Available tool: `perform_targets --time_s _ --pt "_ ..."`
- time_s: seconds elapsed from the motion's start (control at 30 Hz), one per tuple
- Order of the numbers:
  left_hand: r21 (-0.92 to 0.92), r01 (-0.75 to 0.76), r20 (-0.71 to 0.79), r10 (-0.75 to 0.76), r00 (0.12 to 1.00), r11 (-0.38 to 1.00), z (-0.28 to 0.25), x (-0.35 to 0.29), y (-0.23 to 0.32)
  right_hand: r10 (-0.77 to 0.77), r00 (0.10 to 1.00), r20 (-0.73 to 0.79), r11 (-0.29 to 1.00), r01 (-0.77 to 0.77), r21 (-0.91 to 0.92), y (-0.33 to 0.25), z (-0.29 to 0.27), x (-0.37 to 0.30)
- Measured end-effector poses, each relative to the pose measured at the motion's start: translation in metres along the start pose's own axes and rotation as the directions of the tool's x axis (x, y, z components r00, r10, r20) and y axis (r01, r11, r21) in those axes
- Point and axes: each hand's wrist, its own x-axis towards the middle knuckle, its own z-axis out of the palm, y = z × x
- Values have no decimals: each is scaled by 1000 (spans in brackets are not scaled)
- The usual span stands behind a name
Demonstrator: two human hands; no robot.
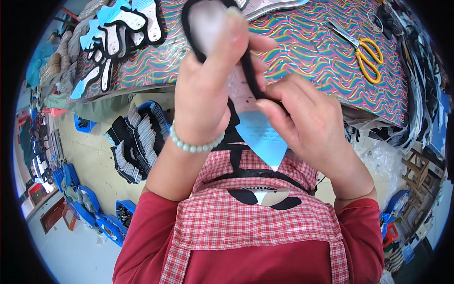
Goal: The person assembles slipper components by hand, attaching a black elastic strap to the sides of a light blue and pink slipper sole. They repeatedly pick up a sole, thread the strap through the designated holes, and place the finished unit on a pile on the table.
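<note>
A pale foot-shaped card [239, 90] with a soft black fabric edging hangs over my apron, its pointed blue end [262, 135] downward. My left hand [203, 85] is closed around its upper part, thumb across the front and fingers behind; motion blurs that end. My right hand [307, 113] pinches the black edging [250, 78] at the card's right side between thumb and fingers. Similar black-edged foot-shaped cards [111, 40] with blue ends lie grouped at the table's far left. Scissors [366, 57] with yellow handles rest at the right, away from both hands.
The table [307, 71] has a wavy multicoloured cover. More pale flat pieces [269, 7] lie at its far edge. Below it on the left, a blue basket [158, 113] stands by stacked black-and-grey pieces [137, 142]. Dark strips [416, 85] hang at the right, above wooden stools [416, 173].
</note>
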Motion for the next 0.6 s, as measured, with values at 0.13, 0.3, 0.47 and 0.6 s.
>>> perform_targets --time_s 0.13,0.3,0.47,0.6 --pt "-128 -167 -49 162 986 978 19 -9 7 20 1000 -11 975 -17 223 -9 -15 9" --pt "-9 -107 56 107 993 994 7 -30 -2 338 940 44 681 -276 678 -16 -2 -12" --pt "69 -215 -43 218 975 974 8 -36 -6 443 874 200 606 -456 652 -20 1 -30" --pt "240 -224 53 218 975 945 10 -37 1 305 925 228 821 -376 429 -18 -14 -12"
